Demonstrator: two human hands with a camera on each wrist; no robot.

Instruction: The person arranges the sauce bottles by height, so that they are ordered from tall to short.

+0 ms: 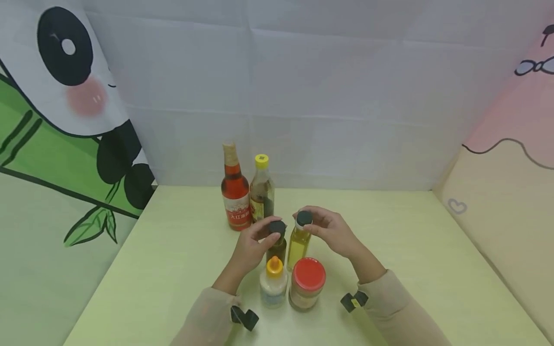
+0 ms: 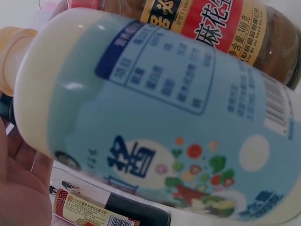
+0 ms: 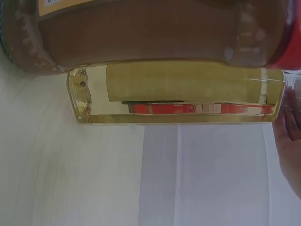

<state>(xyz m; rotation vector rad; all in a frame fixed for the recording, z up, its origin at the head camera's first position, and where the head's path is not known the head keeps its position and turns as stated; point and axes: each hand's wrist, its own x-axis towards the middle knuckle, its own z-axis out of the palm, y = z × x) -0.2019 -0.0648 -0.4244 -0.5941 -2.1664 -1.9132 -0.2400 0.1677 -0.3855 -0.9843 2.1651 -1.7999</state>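
Note:
In the head view my left hand [image 1: 248, 249] grips the black cap of a dark glass bottle [image 1: 276, 251] between thumb and fingers. To its right, my right hand [image 1: 336, 231] holds a bottle of yellow oil [image 1: 297, 246] by its dark green cap and neck. Both bottles stand upright side by side. Just in front of them are a squeeze bottle [image 1: 273, 290] with an orange cap and a red-lidded jar [image 1: 308, 278]. The squeeze bottle's pale blue label [image 2: 141, 108] fills the left wrist view, covering most of the dark bottle there. The oil bottle's clear side [image 3: 188, 89] shows in the right wrist view.
Behind the left hand stand a tall bottle of red liquid [image 1: 236, 192] and a yellow-capped bottle [image 1: 262, 190], close together. The pale yellow table [image 1: 173, 269] meets a white back sheet [image 1: 346, 120]. Printed cartoon panels rise at both sides.

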